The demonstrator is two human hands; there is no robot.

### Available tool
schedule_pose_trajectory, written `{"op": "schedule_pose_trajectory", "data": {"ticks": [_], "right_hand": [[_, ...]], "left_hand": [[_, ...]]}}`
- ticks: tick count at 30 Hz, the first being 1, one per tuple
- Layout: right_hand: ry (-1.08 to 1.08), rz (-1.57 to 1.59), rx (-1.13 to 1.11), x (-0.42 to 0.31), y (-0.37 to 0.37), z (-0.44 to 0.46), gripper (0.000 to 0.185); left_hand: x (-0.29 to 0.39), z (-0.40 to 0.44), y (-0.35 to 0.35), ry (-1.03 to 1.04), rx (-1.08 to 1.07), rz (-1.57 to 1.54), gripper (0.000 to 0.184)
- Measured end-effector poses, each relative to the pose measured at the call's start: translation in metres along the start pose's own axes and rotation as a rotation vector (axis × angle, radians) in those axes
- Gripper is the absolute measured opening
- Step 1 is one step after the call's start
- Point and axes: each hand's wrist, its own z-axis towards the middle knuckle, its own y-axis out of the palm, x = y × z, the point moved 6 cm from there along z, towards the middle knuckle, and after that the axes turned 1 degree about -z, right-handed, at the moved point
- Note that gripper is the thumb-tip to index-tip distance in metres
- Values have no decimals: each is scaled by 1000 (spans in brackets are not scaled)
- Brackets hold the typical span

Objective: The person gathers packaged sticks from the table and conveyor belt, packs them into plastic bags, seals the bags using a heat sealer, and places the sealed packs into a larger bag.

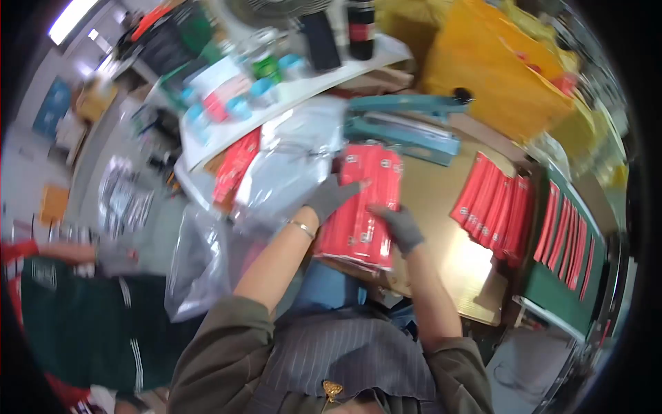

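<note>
A stack of long, flat red packets [365,221] with small white marks lies in front of me at the table's near edge. Reaching in from the left, my left hand [334,197], in a grey glove, rests on top of the packets with its fingers stretched out. My right hand [401,226], also gloved in grey with bare fingertips, is at the stack's right side, its fingers bent over the upper packets. Just beyond the stack is a blue-green bar tool with a lever arm [407,103], possibly a bag sealer.
To the right lie a fanned row of red packets [491,207] and more on a green conveyor belt [541,283]. Clear plastic bags [293,169] are at the left. A white shelf [324,81] holds bottles and a phone. A yellow sack [493,69] stands behind. A co-worker's dark green apron [89,324] shows at left.
</note>
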Motion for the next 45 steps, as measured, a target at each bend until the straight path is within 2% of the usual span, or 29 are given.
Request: {"op": "schedule_pose_trajectory", "data": {"ticks": [2, 3, 4, 5, 7, 8, 9, 10, 11, 13, 14, 16, 17, 18, 20, 21, 23, 27, 29, 30, 32, 35, 36, 38, 39, 40, 42, 44, 45], "right_hand": [[14, -5, -95, 5, 8, -31, 46], [-85, 19, -176, 7, 22, -47, 56], [-68, 17, -200, 7, 43, -66, 67], [-18, -15, -187, 27, 43, -65, 72], [3, -70, -269, 34, 93, -64, 72], [-16, -89, -294, 29, 118, -66, 72], [-46, -177, -322, 18, 146, -65, 59], [-65, -194, -408, 19, 163, -47, 44], [-108, -243, -474, 4, 205, -48, 36], [-130, -287, -725, -26, 301, -63, 39], [-117, -335, -829, -28, 339, -63, 45], [-334, -323, -1003, -20, 404, -63, 58], [-485, -483, -990, -11, 428, -59, 60], [-467, -488, -993, 3, 446, -58, 60], [-777, -675, -1015, 21, 476, -68, 66], [-773, -678, -1019, 38, 478, -70, 66], [-616, -382, -1180, 80, 472, -71, 68], [-611, -517, -1234, 131, 438, -32, 66], [-704, -1069, -1232, 152, 424, -22, 64], [-701, -1074, -1232, 155, 425, -29, 64], [-630, -1843, -1203, 185, 420, -45, 64], [-639, -1999, -1367, 242, 407, -54, 61], [-633, -2002, -1357, 252, 398, -50, 61], [-828, -2125, -1462, 274, 379, -42, 60], [-776, -2144, -1487, 288, 364, -30, 71], [-767, -2148, -1486, 284, 354, -22, 71], [-558, -2306, -1131, 266, 333, 10, 84], [-153, -2503, -1100, 250, 323, 30, 92], [-213, -2387, -1160, 237, 323, 32, 81]], "left_hand": [[-24, -31, 0, -52, -109, -361, 63], [-12, -65, -1, 95, -48, -315, 62], [0, -96, -2, 231, 7, -257, 61], [-12, -113, -18, 226, 89, -292, 61], [-35, -141, -48, 109, 220, 78, 59], [-26, -172, -82, 359, 497, 284, 56], [-17, -222, -113, 600, 761, 500, 54], [4, -274, -129, 163, 706, -104, 48], [-40, -298, -172, 380, 886, 56, 45], [-49, -380, -212, 372, 1293, 438, 46], [-56, -392, -210, 370, 1297, 438, 46], [-69, -403, -174, 265, 1213, 1119, 49], [-88, -395, -170, 142, 1106, 1182, 44], [-109, -382, -166, 15, 989, 1234, 39], [-150, -361, -157, -55, 847, 1160, 26], [-152, -354, -147, -58, 848, 1155, 26], [-149, -340, -126, 55, 814, 1166, 15], [-147, -349, -116, 38, 695, 1195, 13], [-152, -355, -113, -9, 652, 1134, 15], [-150, -354, -112, -7, 651, 1129, 15], [-136, -349, -104, 112, 668, 1143, 16], [-125, -344, -83, 247, 580, 1143, 15], [-125, -346, -80, 255, 573, 1143, 15], [-128, -353, -79, 226, 578, 1144, 15], [-130, -356, -77, 230, 575, 1141, 15], [-132, -359, -81, 201, 609, 1119, 14], [-133, -358, -84, 173, 638, 1093, 13], [-126, -356, -88, 209, 690, 1064, 12], [-123, -350, -89, 142, 641, 1091, 10]]}}
